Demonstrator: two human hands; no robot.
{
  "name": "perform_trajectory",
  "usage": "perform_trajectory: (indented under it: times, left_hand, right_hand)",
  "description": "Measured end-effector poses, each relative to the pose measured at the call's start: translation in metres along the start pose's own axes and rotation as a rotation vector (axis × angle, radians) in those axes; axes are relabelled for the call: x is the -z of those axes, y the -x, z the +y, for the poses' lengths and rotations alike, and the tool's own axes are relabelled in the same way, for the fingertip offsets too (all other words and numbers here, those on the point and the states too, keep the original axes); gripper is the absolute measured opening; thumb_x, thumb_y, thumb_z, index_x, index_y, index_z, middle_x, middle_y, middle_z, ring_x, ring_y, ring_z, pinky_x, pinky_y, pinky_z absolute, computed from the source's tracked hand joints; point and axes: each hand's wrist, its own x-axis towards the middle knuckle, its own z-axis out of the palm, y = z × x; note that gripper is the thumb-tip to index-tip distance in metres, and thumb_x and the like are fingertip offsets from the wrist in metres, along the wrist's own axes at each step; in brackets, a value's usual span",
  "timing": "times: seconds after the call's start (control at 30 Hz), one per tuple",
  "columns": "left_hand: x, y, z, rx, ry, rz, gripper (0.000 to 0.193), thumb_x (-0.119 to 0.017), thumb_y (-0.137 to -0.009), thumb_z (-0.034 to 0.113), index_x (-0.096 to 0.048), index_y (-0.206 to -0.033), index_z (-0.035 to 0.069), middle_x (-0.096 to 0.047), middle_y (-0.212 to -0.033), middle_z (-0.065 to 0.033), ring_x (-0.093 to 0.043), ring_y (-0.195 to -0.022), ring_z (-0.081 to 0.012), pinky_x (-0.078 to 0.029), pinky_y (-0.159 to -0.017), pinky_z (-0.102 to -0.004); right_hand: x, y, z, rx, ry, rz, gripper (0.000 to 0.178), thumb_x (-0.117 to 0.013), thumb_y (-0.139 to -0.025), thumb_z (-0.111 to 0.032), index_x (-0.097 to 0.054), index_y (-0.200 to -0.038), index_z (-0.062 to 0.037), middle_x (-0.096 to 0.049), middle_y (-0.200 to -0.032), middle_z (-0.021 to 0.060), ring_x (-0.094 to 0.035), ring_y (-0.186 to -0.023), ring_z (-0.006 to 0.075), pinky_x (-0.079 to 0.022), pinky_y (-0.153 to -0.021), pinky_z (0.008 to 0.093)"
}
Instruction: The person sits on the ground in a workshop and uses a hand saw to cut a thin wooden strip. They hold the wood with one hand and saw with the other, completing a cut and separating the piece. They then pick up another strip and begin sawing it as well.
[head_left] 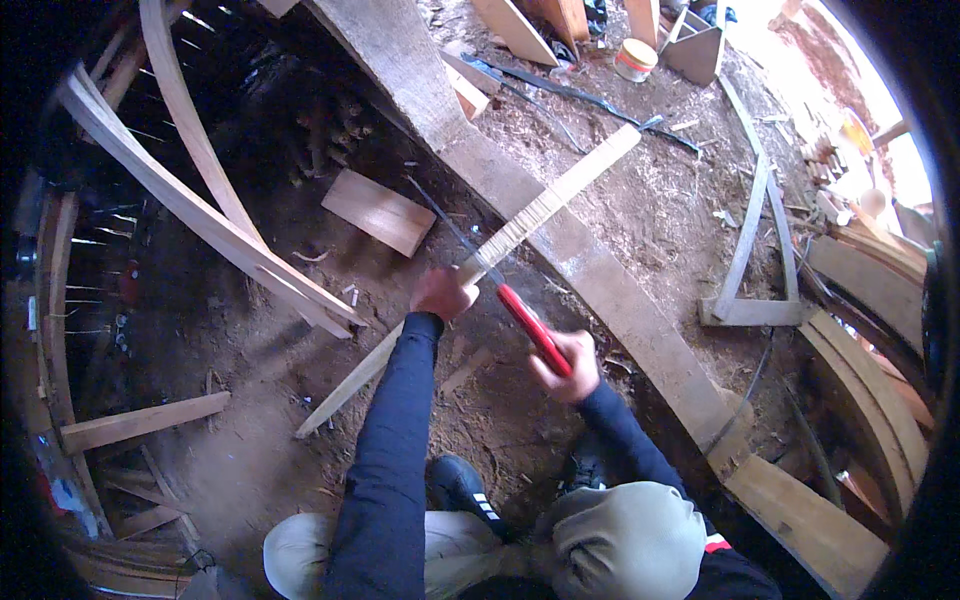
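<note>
My left hand (pixel 443 294) is closed around a long, narrow wooden slat (pixel 560 193), which slants from the upper right down to the lower left. Its upper part lies across a heavy wooden beam (pixel 610 280) and carries many close crosswise lines. In my right hand (pixel 566 368) is the red handle of a handsaw (pixel 532 328). Its thin dark blade, seen nearly edge-on, passes beside my left hand and meets the slat just beyond it. Whether the teeth bite into the wood is too small to tell.
A short board (pixel 378 212) lies on the dirt floor beyond my left hand. Curved timbers (pixel 190 205) stand at the left. To the right are a triangular wooden frame (pixel 750 250) and curved planks (pixel 865 400). A lidded tub (pixel 636 60) sits at the back.
</note>
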Motion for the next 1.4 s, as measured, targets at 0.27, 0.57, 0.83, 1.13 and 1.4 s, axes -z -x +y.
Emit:
perform_trajectory:
  times: [0.27, 0.57, 0.83, 1.13, 1.4]
  left_hand:
    - [0.046, 0.006, 0.045, 0.114, 0.022, -0.187, 0.043, -0.065, -0.075, 0.041, -0.07, -0.101, 0.007, -0.066, -0.105, -0.0212, -0.065, -0.099, -0.0364, -0.052, -0.087, -0.0456]
    - [0.028, 0.009, 0.033, 0.163, 0.029, -0.172, 0.045, -0.062, -0.077, 0.045, -0.069, -0.105, 0.011, -0.067, -0.105, -0.0196, -0.064, -0.101, -0.0367, -0.052, -0.088, -0.046]
    - [0.013, 0.012, 0.023, 0.129, -0.133, -0.056, 0.048, -0.064, -0.075, 0.045, -0.069, -0.105, 0.009, -0.068, -0.101, -0.0202, -0.065, -0.098, -0.0371, -0.053, -0.087, -0.0461]
    - [0.041, 0.012, 0.039, 0.111, 0.045, -0.129, 0.041, -0.064, -0.074, 0.04, -0.071, -0.097, 0.007, -0.067, -0.1, -0.0227, -0.065, -0.094, -0.0397, -0.053, -0.087, -0.0465]
    - [0.031, 0.014, 0.035, 0.151, 0.092, -0.24, 0.04, -0.065, -0.073, 0.04, -0.071, -0.102, 0.012, -0.067, -0.104, -0.0201, -0.065, -0.098, -0.0371, -0.052, -0.089, -0.0461]
  right_hand:
    - [0.02, 0.045, -0.015, -0.187, -0.071, -0.036, 0.01, -0.068, -0.07, -0.008, -0.059, -0.074, -0.0051, -0.046, -0.052, 0.0084, -0.05, -0.043, 0.0208, -0.043, -0.049, 0.0295]
    - [0.016, 0.063, -0.006, -0.135, -0.05, -0.051, 0.017, -0.067, -0.068, -0.007, -0.064, -0.085, -0.0043, -0.056, -0.059, 0.01, -0.058, -0.049, 0.022, -0.048, -0.052, 0.0309]
    - [-0.012, 0.0, -0.006, -0.101, -0.006, -0.069, 0.014, -0.069, -0.07, -0.008, -0.056, -0.075, -0.0038, -0.045, -0.055, 0.0107, -0.05, -0.046, 0.0214, -0.042, -0.05, 0.0321]
    - [0.001, 0.029, -0.004, -0.09, 0.006, -0.078, 0.013, -0.069, -0.07, -0.009, -0.058, -0.077, -0.0048, -0.054, -0.058, 0.0112, -0.058, -0.049, 0.0254, -0.046, -0.052, 0.0323]
    - [-0.01, 0.026, -0.003, -0.128, 0.011, -0.022, 0.015, -0.069, -0.069, -0.006, -0.062, -0.082, -0.0046, -0.053, -0.058, 0.0108, -0.055, -0.048, 0.0223, -0.046, -0.052, 0.0308]
